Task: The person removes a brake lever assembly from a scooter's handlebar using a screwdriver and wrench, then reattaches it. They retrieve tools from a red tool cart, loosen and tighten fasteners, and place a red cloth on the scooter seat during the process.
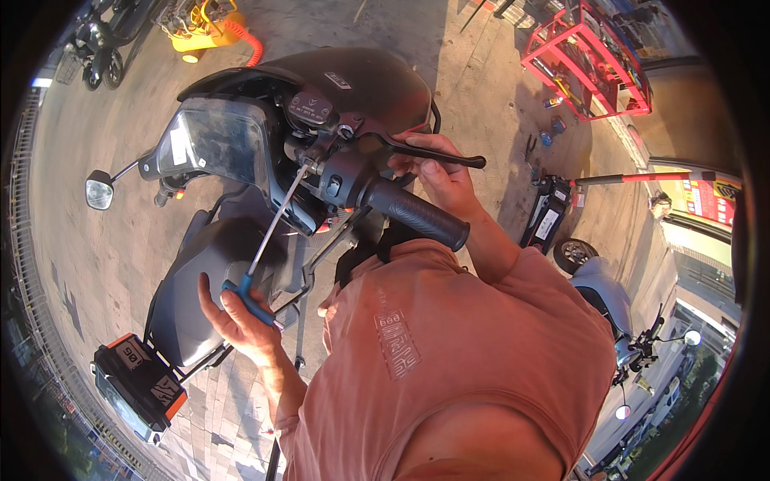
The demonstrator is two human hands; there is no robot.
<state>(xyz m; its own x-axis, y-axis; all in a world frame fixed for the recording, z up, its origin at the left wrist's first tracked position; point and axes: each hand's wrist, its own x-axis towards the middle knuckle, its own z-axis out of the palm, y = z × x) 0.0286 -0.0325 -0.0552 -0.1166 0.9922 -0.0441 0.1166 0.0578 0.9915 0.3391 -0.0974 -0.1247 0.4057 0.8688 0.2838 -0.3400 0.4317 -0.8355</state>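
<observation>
My left hand (250,325) holds a long screwdriver (271,232) by its blue handle, with the thumb and palm against it and some fingers stretched out. The thin shaft slants up to the metal fitting on the handlebar, and its tip meets the fitting beside the black switch housing (341,186). At the black brake lever (433,151), my right hand (443,180) has its fingers curled round the lever, partly hidden behind it. Below the lever lies the ribbed black grip (417,210). A square black reservoir cap (311,110) sits above the fitting.
The black scooter has a clear windshield (212,138), a mirror (100,191), a dark seat (210,280) and a rear box (140,385). A yellow compressor (204,36) stands far left, a red tool cart (589,64) far right. A floor jack (547,212) and another scooter (601,289) are at right.
</observation>
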